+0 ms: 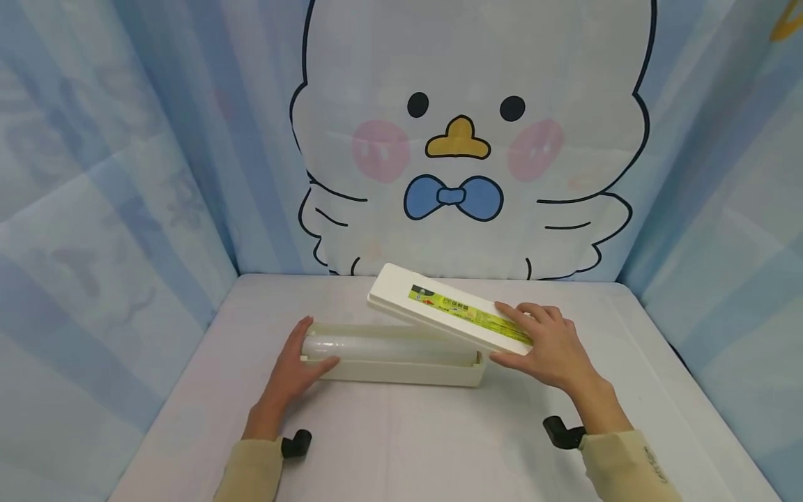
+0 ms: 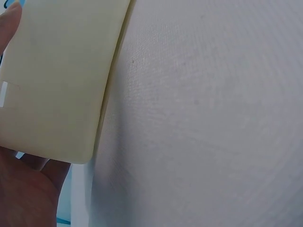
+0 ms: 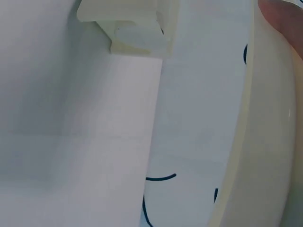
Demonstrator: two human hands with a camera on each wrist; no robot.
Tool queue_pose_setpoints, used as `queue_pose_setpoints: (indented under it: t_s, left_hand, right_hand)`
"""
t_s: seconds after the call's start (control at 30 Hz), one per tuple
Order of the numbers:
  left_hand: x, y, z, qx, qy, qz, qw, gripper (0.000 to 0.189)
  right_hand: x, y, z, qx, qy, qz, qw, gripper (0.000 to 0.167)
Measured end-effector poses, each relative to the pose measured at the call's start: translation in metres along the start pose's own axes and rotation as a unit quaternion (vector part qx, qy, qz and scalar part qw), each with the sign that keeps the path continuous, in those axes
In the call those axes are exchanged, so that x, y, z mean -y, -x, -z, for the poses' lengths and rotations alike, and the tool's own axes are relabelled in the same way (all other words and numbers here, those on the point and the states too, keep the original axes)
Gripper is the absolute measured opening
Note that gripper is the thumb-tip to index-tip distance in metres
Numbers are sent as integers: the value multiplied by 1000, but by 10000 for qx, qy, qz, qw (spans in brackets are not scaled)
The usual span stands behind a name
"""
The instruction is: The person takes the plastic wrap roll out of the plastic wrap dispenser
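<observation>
A person's left hand [image 1: 297,366] grips the left end of a white box [image 1: 401,374] holding a clear roll [image 1: 385,348], toward the worktop's [image 1: 414,446] back edge; the right hand [image 1: 552,346] holds a tilted white lid [image 1: 442,323] above the box's right end.

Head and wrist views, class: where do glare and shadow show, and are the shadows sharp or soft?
Head: small bright glints on the roll, soft shadow on the table near the right hand; left wrist: soft shadow beside the box; right wrist: broad soft shadow on the table, faint sheen on the lid.
</observation>
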State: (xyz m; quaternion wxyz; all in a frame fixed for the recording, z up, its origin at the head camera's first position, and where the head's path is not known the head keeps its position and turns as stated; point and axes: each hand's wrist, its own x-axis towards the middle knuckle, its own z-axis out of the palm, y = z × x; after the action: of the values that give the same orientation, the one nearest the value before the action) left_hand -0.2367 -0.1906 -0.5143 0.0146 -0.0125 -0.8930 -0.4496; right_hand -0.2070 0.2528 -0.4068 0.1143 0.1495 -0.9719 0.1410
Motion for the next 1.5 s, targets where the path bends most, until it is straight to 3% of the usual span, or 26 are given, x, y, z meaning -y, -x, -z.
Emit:
queue_pose_setpoints:
  t_s: [0.37, 0.57, 1.5]
  left_hand:
    - [-1, 1, 0, -66, 203, -53, 9998, 98]
    - [0, 0, 0, 11, 301, 73, 9995, 99]
    - [2, -2, 1, 9, 453, 40, 9990, 100]
  right_hand:
    - [-26, 22, 3, 39, -33, -477, 9989, 87]
    - [-40, 34, 0, 53, 57, -618, 9981, 87]
    - [-82, 73, -15, 17, 199, -1494, 9886, 90]
